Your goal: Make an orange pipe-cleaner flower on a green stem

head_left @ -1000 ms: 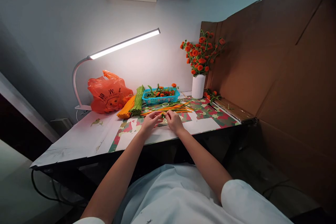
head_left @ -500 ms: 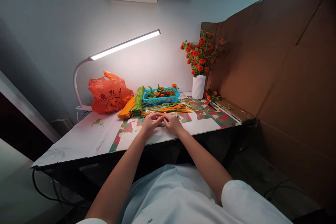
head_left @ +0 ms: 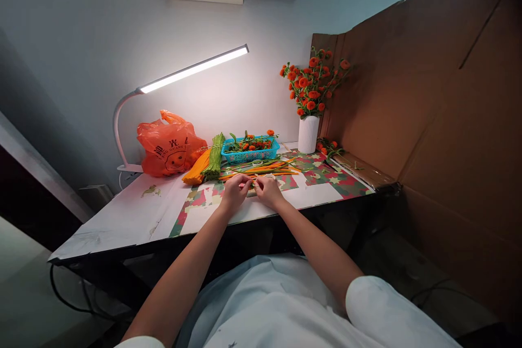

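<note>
My left hand (head_left: 234, 190) and my right hand (head_left: 265, 190) meet over the patterned mat (head_left: 318, 176) near the table's middle. Both have their fingers curled and pinched together around a small green piece (head_left: 252, 185), too small to name surely. Just beyond the fingers lie loose orange and green pipe cleaners (head_left: 265, 169). Behind them stands a blue basket (head_left: 249, 150) holding orange pompom flowers on green stems.
A white vase (head_left: 308, 134) of orange flowers stands at the back right. An orange plastic bag (head_left: 169, 144) and bundles of orange and green stems (head_left: 206, 164) lie at the back left under a lit desk lamp (head_left: 191, 69). Cardboard walls (head_left: 428, 119) close the right side.
Both hands have drawn a little closer together and slightly toward me; the fingers keep working the small green piece. Nothing else on the table has moved.
</note>
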The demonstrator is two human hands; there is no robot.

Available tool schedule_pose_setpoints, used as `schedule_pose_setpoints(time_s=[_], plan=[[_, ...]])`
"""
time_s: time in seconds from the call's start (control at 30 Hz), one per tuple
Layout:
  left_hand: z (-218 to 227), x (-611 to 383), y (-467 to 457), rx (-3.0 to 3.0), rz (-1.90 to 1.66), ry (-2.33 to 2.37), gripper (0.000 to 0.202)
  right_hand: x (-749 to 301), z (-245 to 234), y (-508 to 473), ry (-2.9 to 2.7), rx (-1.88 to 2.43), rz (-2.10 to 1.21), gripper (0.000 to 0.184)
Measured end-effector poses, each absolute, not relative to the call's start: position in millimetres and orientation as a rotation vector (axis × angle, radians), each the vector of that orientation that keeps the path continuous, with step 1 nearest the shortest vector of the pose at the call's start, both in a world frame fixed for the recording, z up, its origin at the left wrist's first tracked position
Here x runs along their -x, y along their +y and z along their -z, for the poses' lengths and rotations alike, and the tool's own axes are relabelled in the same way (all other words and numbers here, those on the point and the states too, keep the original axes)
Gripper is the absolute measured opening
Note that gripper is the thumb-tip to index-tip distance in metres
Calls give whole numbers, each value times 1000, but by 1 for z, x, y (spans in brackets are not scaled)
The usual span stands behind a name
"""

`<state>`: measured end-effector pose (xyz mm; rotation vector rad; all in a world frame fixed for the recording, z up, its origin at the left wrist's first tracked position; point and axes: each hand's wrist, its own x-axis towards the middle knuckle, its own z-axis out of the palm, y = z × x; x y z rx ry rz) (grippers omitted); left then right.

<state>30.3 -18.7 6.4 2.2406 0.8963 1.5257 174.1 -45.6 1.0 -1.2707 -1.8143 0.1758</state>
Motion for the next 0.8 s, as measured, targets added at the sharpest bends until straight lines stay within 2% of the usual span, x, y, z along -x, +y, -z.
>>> schedule_pose_setpoints(time_s=[0.2,0.43,0.8], plan=[[-8,-33,-21,-2247,-1552,873,13,-176,0,-42,-1748,1253,-202,20],[-5,-32,-15,-2016,-1662,897,16,-177,-1,-46,-1692,1194,-431,22],[-8,-23,-19,-2199,-1522,843,21,-177,-8,-54,-1864,1243,-158,20]])
